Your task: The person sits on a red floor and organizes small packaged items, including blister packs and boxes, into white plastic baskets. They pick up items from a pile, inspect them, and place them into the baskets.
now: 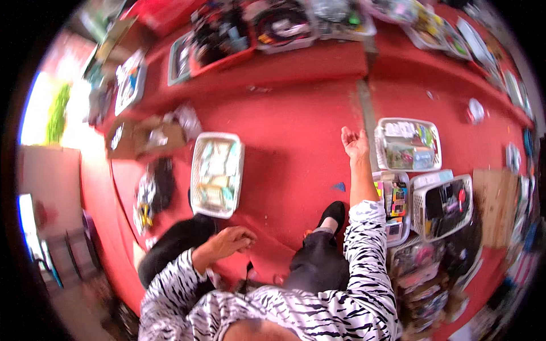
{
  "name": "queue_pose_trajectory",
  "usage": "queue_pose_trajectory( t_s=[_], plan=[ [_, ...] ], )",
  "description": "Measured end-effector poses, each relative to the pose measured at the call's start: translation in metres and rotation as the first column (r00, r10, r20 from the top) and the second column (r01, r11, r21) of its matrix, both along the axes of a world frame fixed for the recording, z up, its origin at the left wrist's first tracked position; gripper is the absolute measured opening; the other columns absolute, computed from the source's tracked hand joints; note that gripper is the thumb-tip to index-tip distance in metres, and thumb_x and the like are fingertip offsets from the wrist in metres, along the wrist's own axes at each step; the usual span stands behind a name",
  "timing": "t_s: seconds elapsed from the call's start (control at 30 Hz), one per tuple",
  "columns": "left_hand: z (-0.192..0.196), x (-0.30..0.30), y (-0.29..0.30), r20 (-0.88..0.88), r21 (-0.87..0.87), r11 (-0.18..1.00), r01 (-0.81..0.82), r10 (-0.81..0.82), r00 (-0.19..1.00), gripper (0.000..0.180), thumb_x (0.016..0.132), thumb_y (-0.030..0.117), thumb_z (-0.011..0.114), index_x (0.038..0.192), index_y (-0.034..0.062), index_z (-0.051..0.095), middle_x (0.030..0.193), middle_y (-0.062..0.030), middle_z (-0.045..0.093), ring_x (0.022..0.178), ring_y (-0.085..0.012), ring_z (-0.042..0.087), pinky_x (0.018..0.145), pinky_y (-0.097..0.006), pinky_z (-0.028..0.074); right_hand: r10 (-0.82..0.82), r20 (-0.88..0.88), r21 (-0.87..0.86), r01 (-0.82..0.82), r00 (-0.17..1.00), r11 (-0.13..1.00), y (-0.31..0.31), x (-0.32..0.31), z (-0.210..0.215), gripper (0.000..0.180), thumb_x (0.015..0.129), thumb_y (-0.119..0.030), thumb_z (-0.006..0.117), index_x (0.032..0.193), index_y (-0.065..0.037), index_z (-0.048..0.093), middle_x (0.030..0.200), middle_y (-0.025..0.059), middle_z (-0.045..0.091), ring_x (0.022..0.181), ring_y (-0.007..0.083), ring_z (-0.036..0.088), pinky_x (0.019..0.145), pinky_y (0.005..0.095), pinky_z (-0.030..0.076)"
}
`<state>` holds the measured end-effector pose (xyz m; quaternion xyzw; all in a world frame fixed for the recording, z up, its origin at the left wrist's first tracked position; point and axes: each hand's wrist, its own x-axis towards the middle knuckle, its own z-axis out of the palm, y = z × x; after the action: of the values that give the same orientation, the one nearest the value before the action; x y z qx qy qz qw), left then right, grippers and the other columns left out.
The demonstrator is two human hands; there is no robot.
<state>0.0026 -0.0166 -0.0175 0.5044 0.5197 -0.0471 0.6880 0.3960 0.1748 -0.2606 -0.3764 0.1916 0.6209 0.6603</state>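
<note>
The left hand [226, 241] is at the lower centre of the frame, just below the left basket [239, 176]. Its fingers are curled inward; whether they hold anything cannot be determined. The right hand [356, 143] is right of centre, palm up, fingers loosely bent and apart from the thumb. It is near the right basket [438, 145], which contains packets. The left basket, white and upright, stands left of centre and contains pale packs. A blue scrap [339, 186] lies on the red floor [290, 142] below the right hand. A carton [122, 139] sits at the left.
</note>
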Motion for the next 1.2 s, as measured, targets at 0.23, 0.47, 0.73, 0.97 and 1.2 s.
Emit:
queue_pose_trajectory(
  t_s=[0.23,0.47,0.73,0.97,1.2],
  plan=[
    [0.022,-0.001,-0.045,-0.5,0.364,0.45,0.816,-0.645,0.578,0.031,0.078,0.022,0.053,0.101,0.0021,0.057,0.093,-0.0207,0.055,0.08,-0.0326,0.059,0.063,-0.039,0.05,0.885,0.451,-0.298,-0.954,-0.111,0.032,-0.026,-0.149,0.087,0.037,0.085,-0.032,0.051,0.103,0.0,0.052,0.086,0.015,0.062,0.069,0.0213,0.063,0.057,0.0294,0.051],
    [0.004,0.007,-0.071,-0.715,0.24,0.638,0.732,-0.395,0.578,0.027,0.073,0.021,0.057,0.09,0.0006,0.063,0.089,-0.0148,0.058,0.078,-0.027,0.056,0.044,-0.042,0.047,0.584,0.304,-0.68,-0.601,-0.753,-0.421,-0.044,-0.28,0.1,0.05,0.086,-0.04,0.048,0.111,0.003,0.047,0.094,0.0164,0.06,0.078,0.0218,0.061,0.06,0.0356,0.05],
    [0.018,-0.016,-0.106,-0.785,0.538,0.178,0.824,-0.249,0.567,0.039,0.071,0.028,0.054,0.089,-0.007,0.059,0.083,-0.0168,0.057,0.078,-0.0289,0.054,0.067,-0.046,0.044,0.94,0.315,-0.52,-0.853,-0.132,0.054,-0.078,-0.344,0.004,0.016,0.081,-0.019,0.052,0.089,-0.006,0.05,0.075,0.0082,0.053,0.064,0.0238,0.056,0.052,0.0377,0.047],
    [0.034,-0.026,-0.096,-0.717,0.493,0.258,0.83,-0.42,0.557,0.041,0.075,0.024,0.047,0.097,-0.008,0.059,0.094,-0.0222,0.06,0.089,-0.0339,0.057,0.077,-0.048,0.046,0.887,0.461,-0.687,-0.637,-0.011,0.349,-0.072,-0.358,-0.046,0.016,0.07,0.007,0.048,0.086,0.003,0.051,0.071,0.0142,0.051,0.052,0.027,0.053,0.038,0.0448,0.043],
    [0.022,-0.029,-0.11,-0.735,0.502,0.267,0.823,-0.37,0.568,0.042,0.075,0.028,0.047,0.095,-0.0055,0.061,0.099,-0.0238,0.057,0.09,-0.0374,0.055,0.076,-0.054,0.044,0.86,0.503,-0.604,-0.746,-0.084,0.281,-0.079,-0.318,0.008,0.016,0.063,0.005,0.048,0.077,0.0,0.052,0.066,0.0115,0.05,0.042,0.0236,0.047,0.03,0.0338,0.027]
  ],
)
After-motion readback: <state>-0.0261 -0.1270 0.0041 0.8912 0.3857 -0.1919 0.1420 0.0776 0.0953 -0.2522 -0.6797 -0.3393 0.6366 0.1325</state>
